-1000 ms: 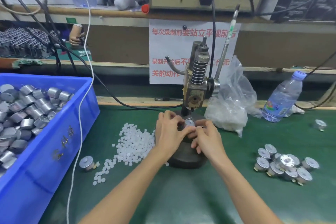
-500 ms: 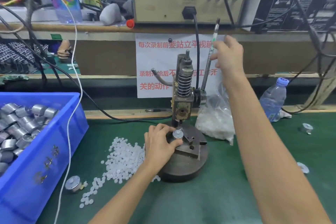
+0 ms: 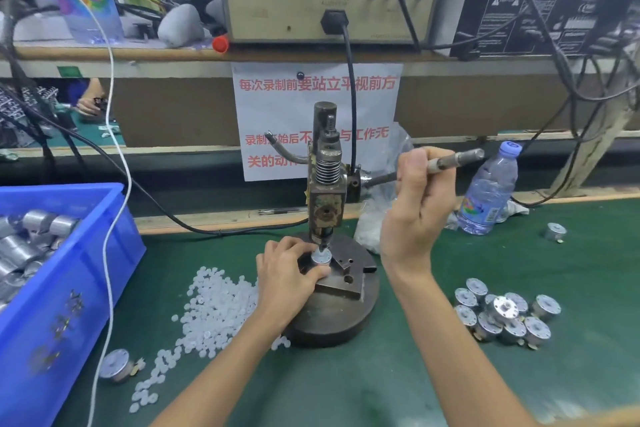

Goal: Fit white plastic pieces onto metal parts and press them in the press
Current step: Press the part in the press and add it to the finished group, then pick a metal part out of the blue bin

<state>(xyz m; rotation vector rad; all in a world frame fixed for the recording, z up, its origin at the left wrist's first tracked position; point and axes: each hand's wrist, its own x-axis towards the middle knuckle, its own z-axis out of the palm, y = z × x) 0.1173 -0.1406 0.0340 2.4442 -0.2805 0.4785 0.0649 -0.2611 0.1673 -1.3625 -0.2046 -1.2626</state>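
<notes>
Now my left hand (image 3: 287, 274) pinches the metal part (image 3: 320, 258) steady under the press (image 3: 325, 191); my right hand (image 3: 415, 204), at two o'clock, grips the lever (image 3: 457, 159) to drive it.

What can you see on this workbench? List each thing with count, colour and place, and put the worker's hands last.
press: one, dark metal, centre of mat.
lever: one, grey, press's right side.
metal part: one, silver, under the ram.
white plastic pieces: heap, white, left of press.
crate: one, blue, far left, holds silver parts.
cluster of metal parts: about a dozen, silver, right of press.
loose metal parts: two, silver, front left, far right.
water bottle: one, clear, right rear.
plastic bag: one, clear, behind press.
notice: one, white, behind press.
left hand: holds the metal part.
right hand: grips the lever.
</notes>
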